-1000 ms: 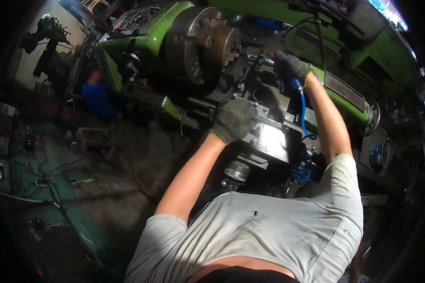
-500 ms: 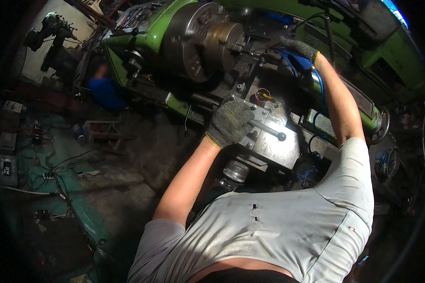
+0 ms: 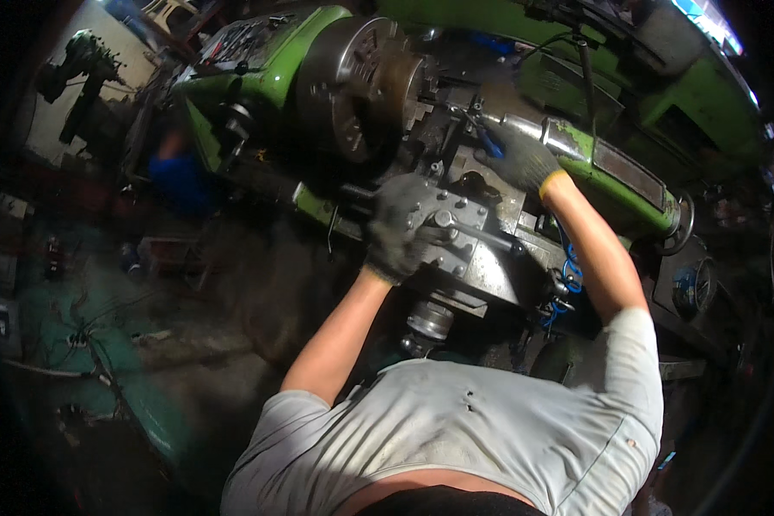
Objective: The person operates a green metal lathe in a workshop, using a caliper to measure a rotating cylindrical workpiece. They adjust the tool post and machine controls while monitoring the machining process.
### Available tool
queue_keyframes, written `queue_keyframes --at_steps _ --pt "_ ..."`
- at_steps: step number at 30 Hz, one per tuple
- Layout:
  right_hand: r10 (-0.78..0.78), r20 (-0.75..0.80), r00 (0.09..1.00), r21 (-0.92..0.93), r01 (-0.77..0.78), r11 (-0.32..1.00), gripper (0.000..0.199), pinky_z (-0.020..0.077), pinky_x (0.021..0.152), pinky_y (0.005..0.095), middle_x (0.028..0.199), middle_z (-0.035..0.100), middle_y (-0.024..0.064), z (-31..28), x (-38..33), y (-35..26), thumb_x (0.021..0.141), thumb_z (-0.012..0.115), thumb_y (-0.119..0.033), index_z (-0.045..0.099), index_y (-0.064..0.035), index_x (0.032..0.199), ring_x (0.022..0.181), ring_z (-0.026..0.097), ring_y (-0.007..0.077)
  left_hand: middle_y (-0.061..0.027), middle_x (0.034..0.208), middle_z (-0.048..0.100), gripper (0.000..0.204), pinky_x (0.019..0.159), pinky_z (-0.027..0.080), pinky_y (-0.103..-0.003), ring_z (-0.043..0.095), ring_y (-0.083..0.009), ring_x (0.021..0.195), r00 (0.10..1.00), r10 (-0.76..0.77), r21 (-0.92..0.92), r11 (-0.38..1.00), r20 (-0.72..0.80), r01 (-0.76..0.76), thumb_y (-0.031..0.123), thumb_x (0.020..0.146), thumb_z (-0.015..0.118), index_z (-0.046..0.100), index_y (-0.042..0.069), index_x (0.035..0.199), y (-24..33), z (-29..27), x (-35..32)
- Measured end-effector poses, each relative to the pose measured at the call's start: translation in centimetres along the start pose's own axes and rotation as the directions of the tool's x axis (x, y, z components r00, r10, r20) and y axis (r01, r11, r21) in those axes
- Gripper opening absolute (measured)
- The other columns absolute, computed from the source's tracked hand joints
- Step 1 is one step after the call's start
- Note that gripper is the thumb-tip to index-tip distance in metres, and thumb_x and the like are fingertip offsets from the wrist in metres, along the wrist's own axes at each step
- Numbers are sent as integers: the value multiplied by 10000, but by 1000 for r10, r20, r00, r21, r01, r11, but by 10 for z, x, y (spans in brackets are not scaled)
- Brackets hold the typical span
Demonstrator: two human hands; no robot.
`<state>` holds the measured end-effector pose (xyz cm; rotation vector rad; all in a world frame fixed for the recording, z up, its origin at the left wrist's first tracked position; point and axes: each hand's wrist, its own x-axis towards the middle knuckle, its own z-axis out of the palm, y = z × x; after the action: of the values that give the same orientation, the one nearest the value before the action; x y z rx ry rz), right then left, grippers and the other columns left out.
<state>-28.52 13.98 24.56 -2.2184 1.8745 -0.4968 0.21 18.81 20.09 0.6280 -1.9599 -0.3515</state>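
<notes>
My right hand (image 3: 523,159), in a grey knitted glove with a yellow cuff, is closed around a blue air blow gun (image 3: 491,143). Its thin nozzle reaches toward the lathe chuck, and a coiled blue hose (image 3: 569,273) hangs below my wrist. My gloved left hand (image 3: 397,225) is at the left side of the square tool post (image 3: 460,215); motion blur hides its fingers. A clamping lever (image 3: 490,236) with a dark ball knob extends from the post's top. Ahead, the large chuck (image 3: 340,95) holds a round brownish metal workpiece (image 3: 400,90).
The green lathe headstock (image 3: 288,64) stands left of the chuck, with loose tools beyond it. A handwheel (image 3: 684,225) is at the machine's right end. Below the tool post sits a round metal dial (image 3: 430,320). Cables (image 3: 90,331) run over the floor at left.
My right hand has come nearer and left with the blow gun, toward the tool post. My left hand has shifted slightly at the post and is now blurred. The view has shifted slightly.
</notes>
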Motion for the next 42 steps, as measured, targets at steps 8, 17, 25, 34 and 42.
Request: queue_keyframes --at_steps 8,17,25,34,42 --pt "514 -468 719 683 -75 726 641 538 845 325 1176 671 138 -44 -146 -124 1033 638 -290 407 -43 1578 961 624 162 -263 1508 516 640 1151 400 -456 487 -412 1401 303 -939 211 268 -159 940 429 1022 587 502 -25 1465 -221 -31 -256" --pt "364 -528 767 -201 -530 824 727 480 1033 433 1303 647 179 60 -123 -157 974 704 -323 411 -37 1574 1148 613 299 -282 1474 548 905 1123 422 -548 509 -488 1364 -16 -997 493 -50 -74 868 682 892 626 525 -22 1451 -447 2 -454" --pt "684 -353 638 803 -168 571 829 407 1143 403 1539 514 128 6 -138 -158 887 734 -391 422 -85 1591 1361 512 238 -129 1001 628 588 828 564 -475 635 -335 902 -205 -757 -519 -592 621 616 650 888 689 617 154 1195 -471 -75 -410" --pt "700 -433 567 653 -338 678 554 476 1027 329 1311 611 33 16 -115 -84 1068 598 -401 527 -79 1514 1162 573 149 -95 1435 562 823 1012 478 -524 533 -294 1302 -146 -862 -388 -363 486 847 740 880 647 519 192 1480 -377 -110 -295" --pt "623 -458 634 543 -355 761 465 472 1064 331 1385 621 78 24 -119 -82 1074 599 -283 565 -50 1476 1231 588 170 -162 1437 548 894 1012 494 -486 563 -316 1260 53 -898 -225 -52 437 973 662 893 681 443 59 1509 -383 -113 -322"
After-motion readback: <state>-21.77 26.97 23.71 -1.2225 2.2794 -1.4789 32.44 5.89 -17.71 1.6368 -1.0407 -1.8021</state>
